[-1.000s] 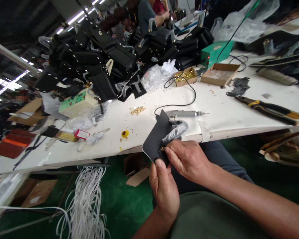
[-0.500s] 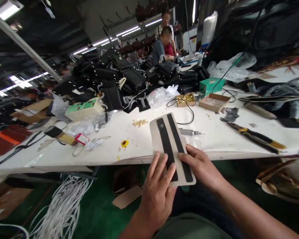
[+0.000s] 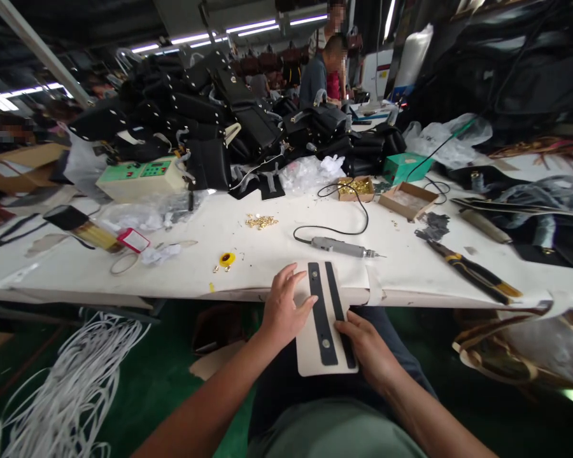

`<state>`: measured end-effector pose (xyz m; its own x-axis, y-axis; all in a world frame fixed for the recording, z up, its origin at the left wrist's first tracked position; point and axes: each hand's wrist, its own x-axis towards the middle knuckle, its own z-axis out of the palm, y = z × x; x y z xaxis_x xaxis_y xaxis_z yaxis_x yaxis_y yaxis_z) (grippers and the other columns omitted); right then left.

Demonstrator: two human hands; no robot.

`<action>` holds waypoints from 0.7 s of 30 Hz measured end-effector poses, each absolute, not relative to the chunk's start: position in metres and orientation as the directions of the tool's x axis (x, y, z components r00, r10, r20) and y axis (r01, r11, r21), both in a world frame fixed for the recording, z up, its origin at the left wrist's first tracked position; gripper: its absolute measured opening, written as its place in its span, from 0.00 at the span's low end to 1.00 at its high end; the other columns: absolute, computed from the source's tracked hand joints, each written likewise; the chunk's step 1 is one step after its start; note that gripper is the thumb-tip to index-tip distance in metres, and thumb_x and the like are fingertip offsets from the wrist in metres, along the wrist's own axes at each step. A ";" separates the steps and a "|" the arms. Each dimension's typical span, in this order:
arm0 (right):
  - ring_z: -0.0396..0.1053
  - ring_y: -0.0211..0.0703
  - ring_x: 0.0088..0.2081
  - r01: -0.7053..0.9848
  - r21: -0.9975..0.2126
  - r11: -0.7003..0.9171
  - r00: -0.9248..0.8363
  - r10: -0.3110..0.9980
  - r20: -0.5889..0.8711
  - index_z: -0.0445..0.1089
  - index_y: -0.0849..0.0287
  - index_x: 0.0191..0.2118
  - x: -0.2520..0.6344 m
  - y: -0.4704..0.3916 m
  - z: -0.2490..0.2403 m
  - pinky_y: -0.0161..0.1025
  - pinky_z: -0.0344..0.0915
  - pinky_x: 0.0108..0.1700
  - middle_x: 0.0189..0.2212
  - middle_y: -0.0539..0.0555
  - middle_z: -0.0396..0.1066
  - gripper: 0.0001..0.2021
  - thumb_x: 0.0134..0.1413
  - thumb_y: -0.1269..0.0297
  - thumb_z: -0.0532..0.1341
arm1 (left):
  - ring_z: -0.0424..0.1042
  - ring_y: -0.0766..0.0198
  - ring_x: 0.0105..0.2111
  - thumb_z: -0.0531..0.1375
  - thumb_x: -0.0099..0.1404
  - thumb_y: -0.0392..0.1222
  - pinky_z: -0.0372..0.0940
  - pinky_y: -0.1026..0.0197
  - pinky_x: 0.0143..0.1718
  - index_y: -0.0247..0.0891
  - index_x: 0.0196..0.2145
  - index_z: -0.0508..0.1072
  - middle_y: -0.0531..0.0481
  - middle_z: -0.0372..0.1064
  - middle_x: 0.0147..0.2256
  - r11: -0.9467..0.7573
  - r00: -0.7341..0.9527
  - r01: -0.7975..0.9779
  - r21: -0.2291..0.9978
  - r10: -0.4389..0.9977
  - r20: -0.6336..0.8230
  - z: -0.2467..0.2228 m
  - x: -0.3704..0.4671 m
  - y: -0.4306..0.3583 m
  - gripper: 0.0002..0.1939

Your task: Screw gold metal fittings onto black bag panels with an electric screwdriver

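A beige flat panel [image 3: 305, 356] with two black strips lies tilted over my lap, its far end at the table edge. Two round metal studs show on the left strip, one near each end. My right hand [image 3: 370, 343] is closed on the panel's right edge, thumb on top and the other fingers hidden beneath. At the left edge, my left hand [image 3: 286, 308] is open, thumb and fingers apart; whether it touches the panel is unclear. Just beyond the panel, a grey pen-shaped power tool [image 3: 339, 246] with a thin tip and black cord lies on the white table [image 3: 258, 277].
Black-and-yellow pliers [image 3: 477, 270] lie at the right. Gold metal pieces [image 3: 261, 221] and a yellow ring [image 3: 226, 259] are on the table. Behind stand a small box of gold parts [image 3: 356, 189], a control box [image 3: 141, 178] and piled black bags [image 3: 210, 162]. Two people work further back.
The panel has come down and nearer to my body, uncovering the grey tool and a second stud. My left hand has lifted off the black strip to the left edge, fingers spread.
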<state>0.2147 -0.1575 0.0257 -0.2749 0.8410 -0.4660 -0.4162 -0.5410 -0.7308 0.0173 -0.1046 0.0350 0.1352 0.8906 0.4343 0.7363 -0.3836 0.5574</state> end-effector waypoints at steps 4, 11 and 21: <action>0.79 0.55 0.42 -0.390 -0.736 -0.553 -0.243 0.833 -0.497 0.77 0.57 0.45 0.213 -0.147 0.015 0.42 0.75 0.40 0.41 0.55 0.82 0.13 0.53 0.62 0.68 | 0.66 0.44 0.63 0.70 0.63 0.41 0.66 0.38 0.65 0.42 0.56 0.73 0.41 0.68 0.62 -0.408 0.244 0.790 0.457 0.894 0.376 0.027 0.018 -0.084 0.24; 0.78 0.52 0.36 -0.285 -0.686 -0.669 -0.270 0.743 -0.613 0.75 0.57 0.39 0.222 -0.167 0.015 0.40 0.71 0.35 0.37 0.53 0.81 0.08 0.56 0.60 0.68 | 0.63 0.45 0.65 0.69 0.65 0.43 0.64 0.39 0.66 0.42 0.53 0.77 0.44 0.73 0.59 -0.462 0.324 0.745 0.480 0.881 0.346 0.013 0.016 -0.071 0.18; 0.77 0.53 0.40 -0.249 -0.702 -0.667 -0.266 0.744 -0.613 0.76 0.54 0.45 0.214 -0.164 -0.004 0.44 0.73 0.43 0.39 0.51 0.81 0.10 0.61 0.56 0.66 | 0.69 0.47 0.62 0.72 0.63 0.40 0.66 0.39 0.63 0.46 0.50 0.80 0.47 0.76 0.57 -0.429 0.305 0.684 0.589 0.903 0.303 0.002 0.013 -0.055 0.17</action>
<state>0.2145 -0.1638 -0.0039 -0.2663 0.7442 -0.6125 -0.2487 -0.6670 -0.7023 0.0131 -0.0551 0.0017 0.3053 0.9027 0.3031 0.6842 -0.4293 0.5895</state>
